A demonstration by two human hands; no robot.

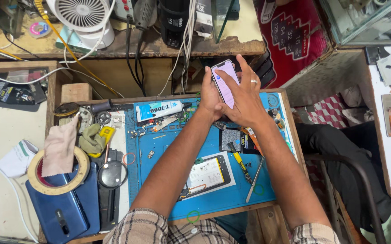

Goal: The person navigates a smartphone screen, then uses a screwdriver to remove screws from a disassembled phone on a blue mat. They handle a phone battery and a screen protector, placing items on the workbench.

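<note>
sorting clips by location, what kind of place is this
Most likely a phone repair bench. Both hands hold a lit smartphone above a blue work mat, where an opened phone, a glue tube and a small screwdriver lie.

The phone (225,81) in my hands shows a pale pink-white screen. My work mat (168,153) is blue. My sleeves (141,228) have a beige and grey checked pattern. The fan (83,16) is white, the tape roll (37,178) is yellowish.

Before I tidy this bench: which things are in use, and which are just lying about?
In use: phone, held by left hand and right hand.

Lying about: opened phone, glue tube, tape roll, magnifier, fan, cloth.
</note>
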